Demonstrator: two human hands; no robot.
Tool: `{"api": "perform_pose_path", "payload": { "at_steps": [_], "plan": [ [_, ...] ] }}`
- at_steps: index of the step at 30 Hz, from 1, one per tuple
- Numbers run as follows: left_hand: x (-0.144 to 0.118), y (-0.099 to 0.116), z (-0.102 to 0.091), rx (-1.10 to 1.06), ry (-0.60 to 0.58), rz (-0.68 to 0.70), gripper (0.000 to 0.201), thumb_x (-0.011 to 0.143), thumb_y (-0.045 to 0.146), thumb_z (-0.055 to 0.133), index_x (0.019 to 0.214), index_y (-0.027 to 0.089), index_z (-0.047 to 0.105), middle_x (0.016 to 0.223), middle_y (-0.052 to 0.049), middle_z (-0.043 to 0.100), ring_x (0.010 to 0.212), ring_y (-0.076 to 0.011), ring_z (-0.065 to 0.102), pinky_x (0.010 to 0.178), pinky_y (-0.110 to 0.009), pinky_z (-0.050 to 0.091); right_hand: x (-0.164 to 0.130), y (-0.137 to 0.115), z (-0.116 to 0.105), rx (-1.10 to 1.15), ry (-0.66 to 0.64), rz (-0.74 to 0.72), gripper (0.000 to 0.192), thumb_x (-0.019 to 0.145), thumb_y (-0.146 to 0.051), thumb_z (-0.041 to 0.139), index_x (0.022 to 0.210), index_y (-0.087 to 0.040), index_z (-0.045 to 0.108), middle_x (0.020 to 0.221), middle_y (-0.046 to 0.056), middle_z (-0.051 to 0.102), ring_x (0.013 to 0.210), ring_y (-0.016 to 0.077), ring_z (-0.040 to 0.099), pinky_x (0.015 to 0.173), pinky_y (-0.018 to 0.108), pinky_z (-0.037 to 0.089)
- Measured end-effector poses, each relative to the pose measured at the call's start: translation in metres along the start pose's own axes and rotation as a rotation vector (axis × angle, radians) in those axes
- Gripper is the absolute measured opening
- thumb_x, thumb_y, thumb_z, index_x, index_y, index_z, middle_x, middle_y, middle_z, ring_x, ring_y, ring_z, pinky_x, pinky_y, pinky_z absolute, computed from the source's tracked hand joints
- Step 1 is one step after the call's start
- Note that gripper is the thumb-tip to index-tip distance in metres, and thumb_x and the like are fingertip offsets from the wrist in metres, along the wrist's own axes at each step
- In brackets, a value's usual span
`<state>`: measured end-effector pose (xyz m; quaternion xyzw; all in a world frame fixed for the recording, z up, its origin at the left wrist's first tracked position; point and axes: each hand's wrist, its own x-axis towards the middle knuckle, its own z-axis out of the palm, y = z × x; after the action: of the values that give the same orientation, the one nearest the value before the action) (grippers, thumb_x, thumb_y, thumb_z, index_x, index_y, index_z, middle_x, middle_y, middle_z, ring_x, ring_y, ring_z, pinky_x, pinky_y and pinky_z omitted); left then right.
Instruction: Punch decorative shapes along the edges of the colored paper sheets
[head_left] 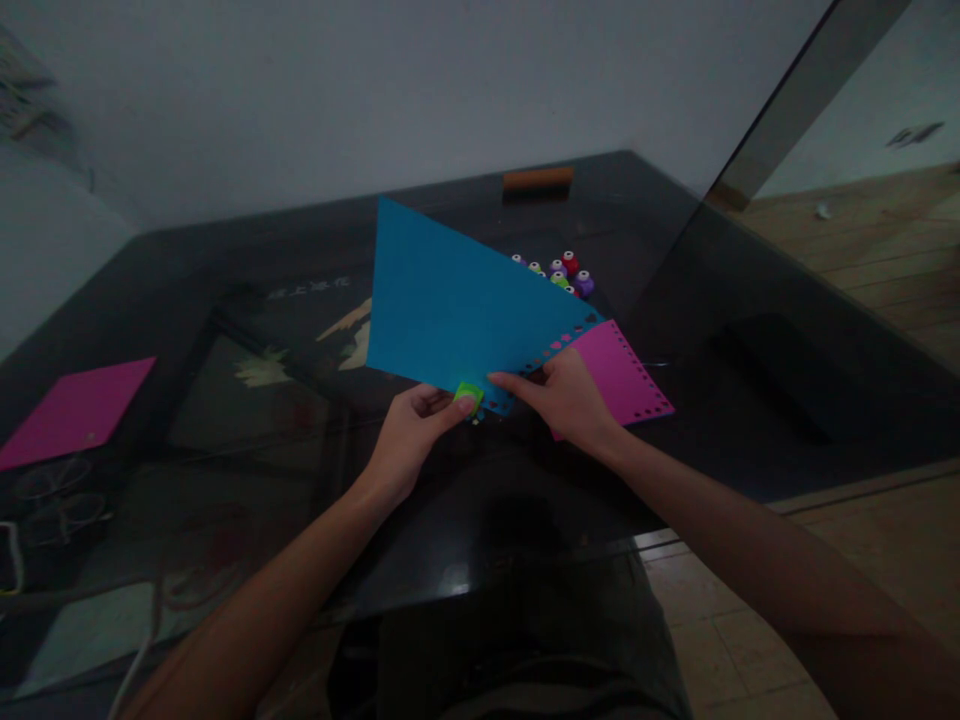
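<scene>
My left hand [420, 420] is closed on a small bright green craft punch [469, 392], thumb pressed on its top, at the lower corner of a blue sheet of paper [450, 300]. With thumb and fingers my right hand [566, 400] pinches that blue sheet near its edge. A row of small punched holes, hearts among them, runs along this edge. Tiny cut-out pieces [475, 421] show just below the punch. Partly under my right hand lies a pink sheet [619, 370] with punched holes down its right edge.
Behind the blue sheet stand several small punches [568, 264] in purple, green and red. An orange-brown block [538, 180] lies at the back of the dark glossy table [420, 530]. Another pink sheet [86, 408] and white cables [15, 560] are at the left.
</scene>
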<state>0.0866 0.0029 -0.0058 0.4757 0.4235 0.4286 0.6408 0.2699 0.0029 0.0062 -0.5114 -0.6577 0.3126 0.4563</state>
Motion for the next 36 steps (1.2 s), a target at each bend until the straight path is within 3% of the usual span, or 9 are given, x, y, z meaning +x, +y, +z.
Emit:
{"api": "perform_pose_path", "payload": {
  "at_steps": [6, 16, 27, 36],
  "plan": [
    [-0.001, 0.0027, 0.0015, -0.003, 0.009, -0.017, 0.025, 0.064, 0.031, 0.081, 0.081, 0.016, 0.07, 0.087, -0.004, 0.074, 0.079, -0.0157, 0.067, 0.08, -0.027, 0.049, 0.0008, -0.0002, -0.0007, -0.034, 0.0, -0.038, 0.016, 0.078, -0.03, 0.066, 0.066, -0.02, 0.062, 0.07, 0.003, 0.068, 0.075, 0.0212, 0.063, 0.067, 0.031, 0.048],
    [-0.0008, 0.0029, 0.0011, 0.005, 0.009, -0.026, 0.025, 0.064, 0.031, 0.081, 0.081, 0.016, 0.07, 0.087, -0.005, 0.074, 0.078, -0.0167, 0.067, 0.08, -0.029, 0.049, 0.0006, 0.0005, -0.001, -0.007, -0.004, -0.032, 0.01, 0.078, -0.03, 0.067, 0.075, -0.021, 0.065, 0.082, 0.003, 0.071, 0.082, 0.0214, 0.064, 0.073, 0.032, 0.05],
    [-0.0002, 0.0013, -0.0009, 0.022, -0.019, 0.01, 0.027, 0.065, 0.03, 0.079, 0.087, 0.017, 0.071, 0.094, -0.006, 0.074, 0.087, -0.0199, 0.068, 0.087, -0.033, 0.05, -0.0015, -0.003, -0.0013, 0.002, 0.003, 0.029, 0.015, 0.078, -0.034, 0.067, 0.071, -0.022, 0.063, 0.081, 0.003, 0.072, 0.074, 0.0204, 0.065, 0.07, 0.033, 0.05],
    [-0.0016, 0.0043, 0.0015, 0.008, 0.002, -0.003, 0.026, 0.063, 0.03, 0.081, 0.082, 0.016, 0.071, 0.092, -0.007, 0.075, 0.083, -0.0189, 0.069, 0.084, -0.032, 0.05, -0.0011, -0.0029, -0.0011, 0.031, 0.015, -0.003, 0.011, 0.077, -0.031, 0.067, 0.084, -0.022, 0.066, 0.099, 0.004, 0.072, 0.091, 0.0227, 0.065, 0.083, 0.036, 0.049]
  ]
}}
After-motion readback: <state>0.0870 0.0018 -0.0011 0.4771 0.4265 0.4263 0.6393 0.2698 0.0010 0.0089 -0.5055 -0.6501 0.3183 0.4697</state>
